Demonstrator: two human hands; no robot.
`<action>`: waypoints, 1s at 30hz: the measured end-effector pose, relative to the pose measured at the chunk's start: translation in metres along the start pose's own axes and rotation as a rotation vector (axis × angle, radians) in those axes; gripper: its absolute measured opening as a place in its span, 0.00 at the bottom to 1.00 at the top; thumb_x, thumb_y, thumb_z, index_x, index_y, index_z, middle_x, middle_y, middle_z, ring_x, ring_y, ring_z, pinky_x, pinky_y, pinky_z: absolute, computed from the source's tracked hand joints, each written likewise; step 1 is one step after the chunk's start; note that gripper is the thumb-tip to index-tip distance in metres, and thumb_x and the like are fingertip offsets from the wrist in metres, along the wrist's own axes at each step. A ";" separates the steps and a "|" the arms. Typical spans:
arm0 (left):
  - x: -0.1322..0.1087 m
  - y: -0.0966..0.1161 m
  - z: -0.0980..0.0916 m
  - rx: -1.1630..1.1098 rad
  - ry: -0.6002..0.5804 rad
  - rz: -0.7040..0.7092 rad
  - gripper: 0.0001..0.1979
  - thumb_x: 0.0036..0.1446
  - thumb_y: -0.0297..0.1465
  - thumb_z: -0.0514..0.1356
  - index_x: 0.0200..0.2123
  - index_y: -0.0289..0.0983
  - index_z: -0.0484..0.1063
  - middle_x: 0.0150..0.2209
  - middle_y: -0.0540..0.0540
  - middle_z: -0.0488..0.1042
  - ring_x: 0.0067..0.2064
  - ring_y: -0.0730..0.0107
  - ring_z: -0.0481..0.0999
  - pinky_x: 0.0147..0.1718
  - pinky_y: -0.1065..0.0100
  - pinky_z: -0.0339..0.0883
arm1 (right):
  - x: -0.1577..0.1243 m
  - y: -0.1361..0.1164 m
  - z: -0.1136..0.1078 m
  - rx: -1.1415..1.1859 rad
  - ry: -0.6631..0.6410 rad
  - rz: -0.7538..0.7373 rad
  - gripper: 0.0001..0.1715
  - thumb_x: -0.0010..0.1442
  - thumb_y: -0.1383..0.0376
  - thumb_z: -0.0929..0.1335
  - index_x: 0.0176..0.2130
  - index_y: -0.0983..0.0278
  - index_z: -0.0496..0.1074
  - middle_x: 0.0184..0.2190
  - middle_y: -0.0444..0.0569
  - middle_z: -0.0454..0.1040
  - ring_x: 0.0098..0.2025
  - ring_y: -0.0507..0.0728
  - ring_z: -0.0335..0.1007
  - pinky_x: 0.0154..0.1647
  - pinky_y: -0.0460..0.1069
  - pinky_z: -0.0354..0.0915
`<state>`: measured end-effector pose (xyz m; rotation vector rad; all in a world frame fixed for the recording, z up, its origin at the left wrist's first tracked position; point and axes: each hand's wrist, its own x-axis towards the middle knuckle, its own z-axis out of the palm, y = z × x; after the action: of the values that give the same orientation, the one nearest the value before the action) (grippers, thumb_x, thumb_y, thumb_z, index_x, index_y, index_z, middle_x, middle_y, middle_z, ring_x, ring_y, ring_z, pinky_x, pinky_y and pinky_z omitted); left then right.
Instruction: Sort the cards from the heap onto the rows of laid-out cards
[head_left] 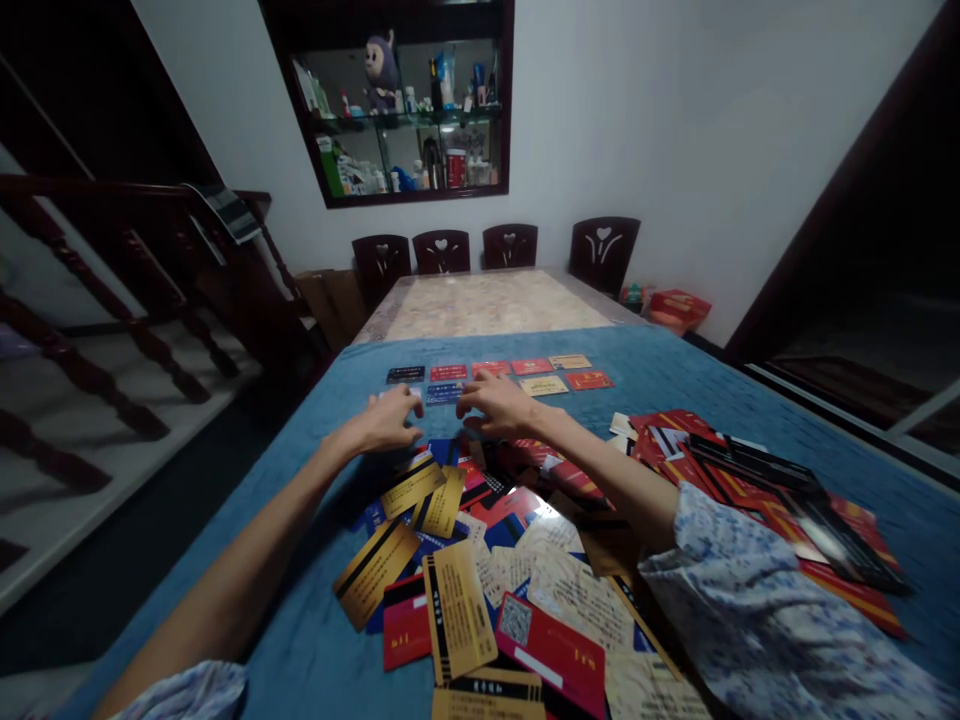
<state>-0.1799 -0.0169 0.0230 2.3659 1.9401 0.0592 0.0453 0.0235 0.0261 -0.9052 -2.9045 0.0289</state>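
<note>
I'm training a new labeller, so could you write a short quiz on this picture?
1. True or false: the loose pile of cards lies nearer the camera than the neat rows of cards.
2. How many chair backs can be seen? A) two B) four C) seven
3. Fill in: the hand nearer the dark card at the left end of the far row is the ____ hand.

Key:
1. True.
2. B.
3. Left: the left hand.
</note>
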 end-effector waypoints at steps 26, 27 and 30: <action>-0.037 0.043 -0.014 0.046 -0.376 0.139 0.11 0.42 0.34 0.67 0.31 0.38 0.74 0.36 0.45 0.75 0.41 0.56 0.74 0.49 0.53 0.67 | -0.001 -0.029 0.041 0.198 0.013 -0.306 0.25 0.59 0.54 0.70 0.54 0.59 0.76 0.50 0.54 0.76 0.52 0.67 0.57 0.46 0.58 0.56; -0.036 0.043 -0.012 0.050 -0.379 0.149 0.12 0.44 0.35 0.67 0.34 0.38 0.74 0.38 0.44 0.75 0.43 0.55 0.74 0.49 0.52 0.67 | -0.001 -0.027 0.041 0.197 0.014 -0.300 0.25 0.59 0.54 0.70 0.54 0.59 0.76 0.50 0.54 0.76 0.51 0.66 0.57 0.46 0.57 0.56; -0.033 0.045 -0.008 0.080 -0.339 0.175 0.17 0.51 0.39 0.63 0.42 0.37 0.73 0.43 0.40 0.74 0.45 0.52 0.74 0.48 0.53 0.68 | -0.001 -0.021 0.042 0.187 0.017 -0.260 0.23 0.59 0.55 0.71 0.52 0.59 0.77 0.47 0.54 0.76 0.49 0.65 0.57 0.45 0.57 0.56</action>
<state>-0.1434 -0.0575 0.0353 2.3979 1.6072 -0.3896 0.0298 0.0063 -0.0149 -0.4935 -2.9161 0.2667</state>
